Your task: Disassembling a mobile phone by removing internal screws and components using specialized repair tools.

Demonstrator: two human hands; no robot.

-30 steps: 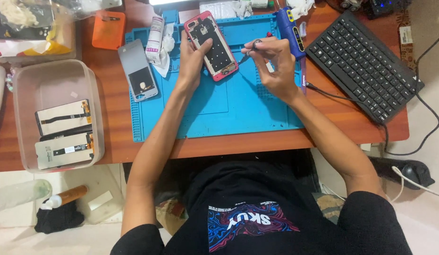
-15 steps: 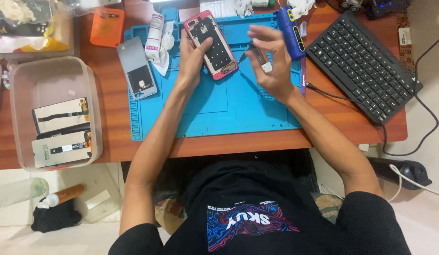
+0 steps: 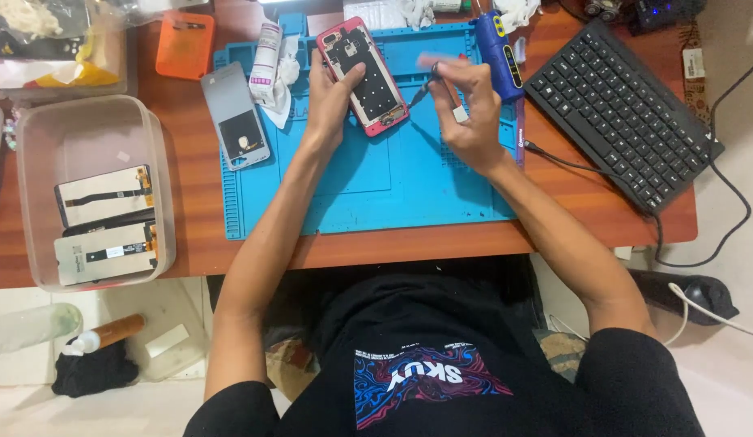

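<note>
At the far left of the tabletop [image 3: 190,255] stood a clear plastic tub [image 3: 36,129] holding two phone screen panels [image 3: 104,222] laid flat, one above the other; beyond it an orange case [image 3: 185,44] lay near the back edge; just right of that a grey back cover [image 3: 235,116] rested half on the wood and half on the blue mat [image 3: 376,194], with a white tube [image 3: 265,53] beside it on a crumpled wipe; the left hand [image 3: 332,101] lay on the mat, its fingers closed against the left side of the phone [image 3: 363,77], thumb pressed on the opened back; the phone, red-framed with its dark inside showing, sat tilted at the top middle of the mat; the right hand [image 3: 465,113] hovered just right of the phone, fingers pinched around a thin tool [image 3: 421,89] whose tip pointed at the phone's lower right corner, the tool's upper end blurred; behind that hand a blue powered screwdriver [image 3: 498,53] lay along the mat's right edge; further right a black keyboard [image 3: 627,117] sat slanted on the wood, a dark cable [image 3: 555,155] running from the mat's edge beneath it.
</note>
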